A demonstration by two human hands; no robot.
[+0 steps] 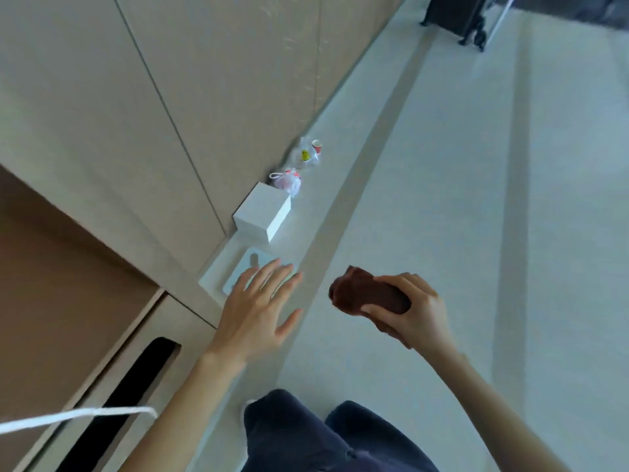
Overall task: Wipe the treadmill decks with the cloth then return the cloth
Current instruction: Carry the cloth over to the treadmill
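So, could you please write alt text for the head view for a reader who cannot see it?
A person's right-hand grip holds a bunched dark red cloth above a pale floor, while the left-hand grip spreads open over a flat pale blue board beside a white box.

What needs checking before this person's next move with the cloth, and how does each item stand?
1. Cloth in hand: ok. The right hand grips the brown cloth, bunched up.
2. Other hand free: ok. The left hand is open, fingers spread, holding nothing.
3. Treadmill deck in view: not ok. None can be identified; the black object at top right is too cropped to name.
4. Floor ahead: ok. The white box, bathroom scale and plastic bags sit along the wall.
5. Cloth clean or damp: cannot tell.
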